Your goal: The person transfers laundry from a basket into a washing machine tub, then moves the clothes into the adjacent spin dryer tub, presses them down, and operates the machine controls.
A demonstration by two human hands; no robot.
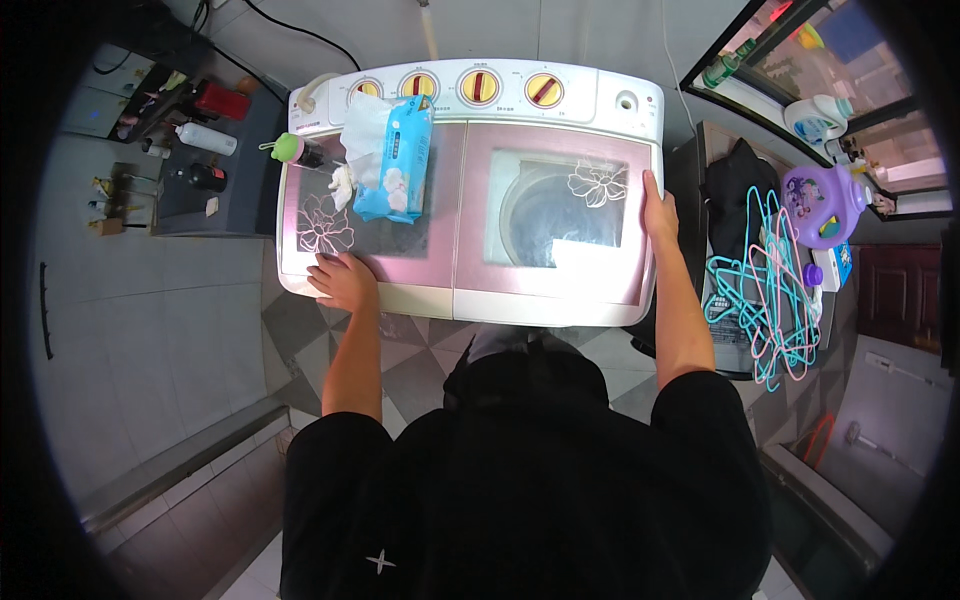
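Note:
A twin-tub washing machine (pixel 400 302) with a white body and pink lids stands before me. On its front left edge rests my left hand (pixel 345 282), fingers spread over the left lid and holding nothing. My right hand (pixel 660 208) grips the machine's right side, part of its fingers hidden beyond the edge. The right lid (pixel 472 225) is down, and a round tub shows through its window. On the left lid lie a blue pack of tissues (pixel 405 165), a crumpled white tissue (pixel 342 187) and a clear bottle with a green cap (pixel 288 148).
Yellow-and-red knobs (pixel 478 87) line the back panel. To the right, tangled blue and pink hangers (pixel 775 290) lie on a surface beside a purple detergent jug (pixel 822 205) and a black cloth (pixel 738 185). At left, a dark counter (pixel 180 222) carries a white bottle (pixel 207 139).

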